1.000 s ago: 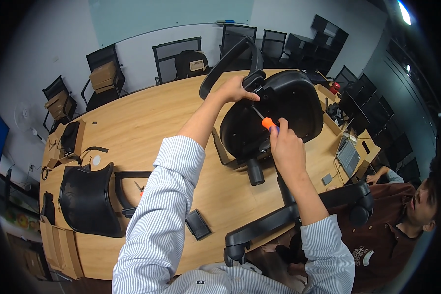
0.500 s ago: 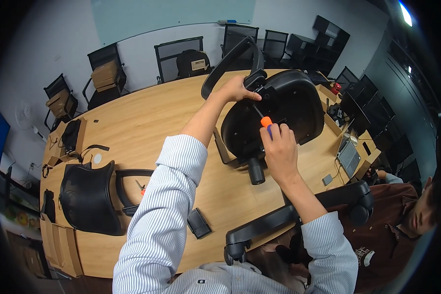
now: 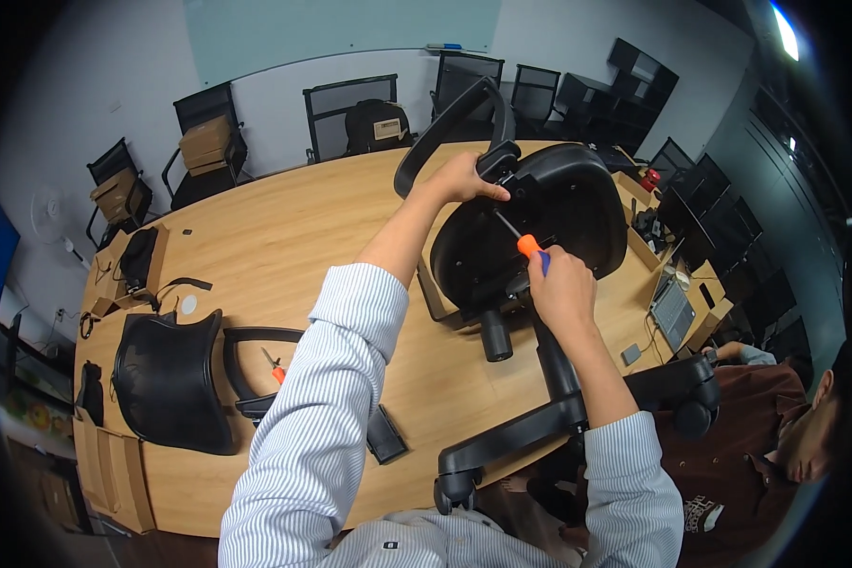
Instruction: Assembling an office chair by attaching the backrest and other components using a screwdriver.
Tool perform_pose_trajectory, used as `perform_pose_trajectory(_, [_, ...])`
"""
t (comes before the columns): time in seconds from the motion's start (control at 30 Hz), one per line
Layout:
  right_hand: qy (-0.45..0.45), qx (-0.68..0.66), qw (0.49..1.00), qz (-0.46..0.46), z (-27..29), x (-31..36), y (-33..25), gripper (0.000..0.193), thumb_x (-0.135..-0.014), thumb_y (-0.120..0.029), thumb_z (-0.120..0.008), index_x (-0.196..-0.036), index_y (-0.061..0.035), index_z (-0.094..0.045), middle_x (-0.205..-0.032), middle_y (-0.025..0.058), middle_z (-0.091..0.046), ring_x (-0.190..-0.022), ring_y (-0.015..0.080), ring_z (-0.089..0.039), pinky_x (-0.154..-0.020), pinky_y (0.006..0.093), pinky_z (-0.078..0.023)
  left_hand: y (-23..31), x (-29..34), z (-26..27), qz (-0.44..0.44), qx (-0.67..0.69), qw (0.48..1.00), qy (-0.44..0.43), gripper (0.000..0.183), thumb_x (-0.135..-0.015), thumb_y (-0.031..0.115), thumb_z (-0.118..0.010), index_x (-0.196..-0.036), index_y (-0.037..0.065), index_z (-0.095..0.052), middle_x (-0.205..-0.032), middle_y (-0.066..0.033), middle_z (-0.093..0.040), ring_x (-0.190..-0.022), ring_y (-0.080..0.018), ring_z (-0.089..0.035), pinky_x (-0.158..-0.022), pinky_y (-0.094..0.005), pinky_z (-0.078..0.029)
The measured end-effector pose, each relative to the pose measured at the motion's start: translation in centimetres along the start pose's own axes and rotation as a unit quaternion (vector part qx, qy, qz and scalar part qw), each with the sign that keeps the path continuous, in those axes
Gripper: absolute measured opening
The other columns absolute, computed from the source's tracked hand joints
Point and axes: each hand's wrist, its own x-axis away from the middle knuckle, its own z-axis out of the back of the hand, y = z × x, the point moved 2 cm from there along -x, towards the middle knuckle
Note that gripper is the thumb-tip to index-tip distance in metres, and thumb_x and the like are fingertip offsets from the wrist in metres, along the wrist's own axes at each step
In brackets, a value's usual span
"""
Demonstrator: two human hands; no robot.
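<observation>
A black office chair seat point(image 3: 587, 213) stands tipped on the table, its underside toward me. My left hand point(image 3: 466, 180) grips the base of a black armrest point(image 3: 433, 142) where it meets the seat's edge, thumb stretched along the underside. My right hand point(image 3: 566, 289) is wrapped around the orange and blue handle of a screwdriver point(image 3: 530, 246). Its shaft slants up and left to the seat's underside, just below my left thumb; the tip's exact contact is too small to tell. A black cylinder point(image 3: 497, 338) sticks out below the seat, near the black wheeled chair base point(image 3: 516, 438).
On the wooden table point(image 3: 303, 218) lie a mesh backrest point(image 3: 172, 383), another armrest point(image 3: 237, 364), a second screwdriver point(image 3: 276, 372) and a black case point(image 3: 385, 437). Cardboard boxes and a laptop point(image 3: 674, 310) stand at the sides. A person in a brown shirt point(image 3: 729, 435) is close on my right.
My right hand and the screwdriver handle have shifted slightly right and the handle has turned in my grip. My left hand stays at the armrest base.
</observation>
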Motion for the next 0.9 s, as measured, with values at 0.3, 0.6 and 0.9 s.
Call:
perform_pose_trajectory(0.3, [0.118, 0.170, 0.962, 0.175, 1.0, -1.7, -1.9, 0.011, -0.087, -0.012, -0.064, -0.094, -0.0069, -0.057, -0.092, 0.0079, -0.054, -0.083, 0.0256, -0.064, -0.062, 0.0387, -0.057, 0.2, -0.2, 0.2, 0.004, 0.020, 1.000, -0.020, 0.075, -0.058, 0.047, -0.093, -0.108, -0.002, -0.066, -0.097, -0.0160, -0.070, -0.092, -0.0266, -0.066, -0.084, -0.0345, -0.050])
perform_pose_trajectory(0.6, [-0.063, 0.078, 0.994, 0.038, 0.7, -1.3, -1.2, 0.031, -0.091, -0.030, -0.063, -0.092, 0.0013, -0.062, -0.081, 0.0195, -0.071, -0.075, 0.0368, -0.071, -0.068, 0.0425, -0.057, 0.0, 0.0, 0.0, -0.006, 0.000, 1.000, 0.014, 0.077, -0.058, 0.047, -0.093, -0.108, -0.005, -0.065, -0.097, -0.0170, -0.070, -0.091, -0.0275, -0.067, -0.082, -0.0350, -0.051])
perform_pose_trajectory(0.9, [0.114, 0.187, 0.965, 0.145, 0.2, 0.1, -2.4, 0.018, -0.077, -0.008, -0.069, -0.091, -0.0037, -0.059, -0.092, 0.0061, -0.049, -0.092, 0.0199, -0.057, -0.064, 0.0318, -0.058, 0.0, 0.2, 0.2, 0.001, 0.013, 1.000, 0.005, 0.078, -0.057, 0.046, -0.093, -0.110, -0.003, -0.065, -0.101, -0.0188, -0.070, -0.097, -0.0304, -0.067, -0.085, -0.0365, -0.050])
